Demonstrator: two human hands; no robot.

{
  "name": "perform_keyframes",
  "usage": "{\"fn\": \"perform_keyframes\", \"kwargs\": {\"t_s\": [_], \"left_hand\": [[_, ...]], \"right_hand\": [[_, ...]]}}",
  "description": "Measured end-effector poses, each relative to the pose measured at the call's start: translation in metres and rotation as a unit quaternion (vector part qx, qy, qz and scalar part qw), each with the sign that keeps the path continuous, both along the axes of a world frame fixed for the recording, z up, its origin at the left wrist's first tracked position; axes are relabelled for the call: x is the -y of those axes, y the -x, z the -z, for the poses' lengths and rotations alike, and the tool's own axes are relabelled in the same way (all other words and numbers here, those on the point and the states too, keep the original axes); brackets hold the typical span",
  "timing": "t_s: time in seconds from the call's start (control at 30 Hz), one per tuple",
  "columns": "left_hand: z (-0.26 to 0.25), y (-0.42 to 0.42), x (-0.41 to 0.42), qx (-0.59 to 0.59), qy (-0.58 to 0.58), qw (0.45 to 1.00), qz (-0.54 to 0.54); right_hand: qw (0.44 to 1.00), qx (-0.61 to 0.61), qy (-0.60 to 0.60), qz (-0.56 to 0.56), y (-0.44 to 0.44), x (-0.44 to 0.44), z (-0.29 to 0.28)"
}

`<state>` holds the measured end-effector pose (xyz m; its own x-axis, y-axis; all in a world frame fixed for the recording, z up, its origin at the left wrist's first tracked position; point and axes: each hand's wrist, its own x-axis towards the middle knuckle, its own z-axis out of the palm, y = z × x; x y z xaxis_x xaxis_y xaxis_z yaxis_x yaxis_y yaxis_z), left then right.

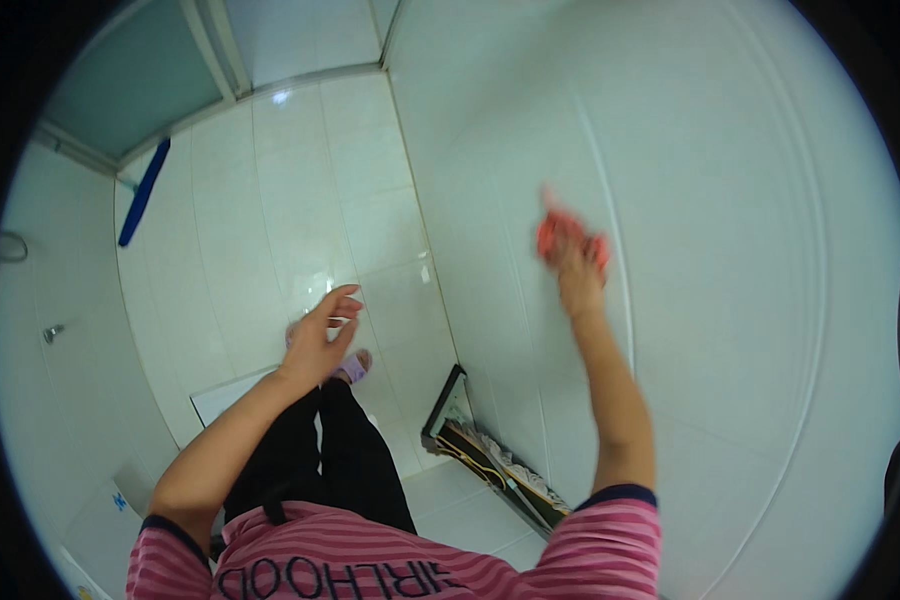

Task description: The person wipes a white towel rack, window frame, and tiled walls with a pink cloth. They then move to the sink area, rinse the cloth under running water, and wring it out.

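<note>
My right hand is shut on a crumpled coral-red cloth, pressed to the white tiled wall on my right. Both hand and cloth are blurred. Cloth bunches out on either side of my fingers, and a thin corner points upward. In front of my body, over the floor, my left hand hangs in the air with loosely bent fingers apart and nothing in it. Below it, a lilac slipper shows on one foot; the other foot is mostly hidden behind this hand.
Glossy pale tiles cover the floor. A blue-headed floor squeegee or mop stands by the left wall, near a frosted glass panel. Leaning low against the right wall is a dark-edged folded object. A metal wall fitting projects at left.
</note>
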<state>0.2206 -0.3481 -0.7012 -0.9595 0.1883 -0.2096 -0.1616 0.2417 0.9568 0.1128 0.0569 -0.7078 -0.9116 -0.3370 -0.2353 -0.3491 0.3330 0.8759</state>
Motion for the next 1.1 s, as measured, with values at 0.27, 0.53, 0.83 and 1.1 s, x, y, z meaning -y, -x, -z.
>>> {"fn": "perform_keyframes", "kwargs": {"t_s": [0.27,0.53,0.83,1.1], "left_hand": [[0.087,-0.054,0.117,0.116,0.056,0.982,-0.141],[0.063,-0.003,0.071,0.086,0.004,0.994,-0.06],[0.032,0.051,0.037,0.007,-0.07,0.997,-0.029],[0.067,0.052,0.031,0.036,-0.051,0.996,-0.061]], "right_hand": [[0.872,0.476,-0.106,0.044,-0.28,-0.138,0.073],[0.969,0.246,0.004,0.01,-0.126,-0.076,-0.05],[0.978,-0.135,0.141,-0.069,0.128,0.047,-0.226],[0.964,-0.266,-0.028,-0.012,0.25,0.093,-0.207]]}}
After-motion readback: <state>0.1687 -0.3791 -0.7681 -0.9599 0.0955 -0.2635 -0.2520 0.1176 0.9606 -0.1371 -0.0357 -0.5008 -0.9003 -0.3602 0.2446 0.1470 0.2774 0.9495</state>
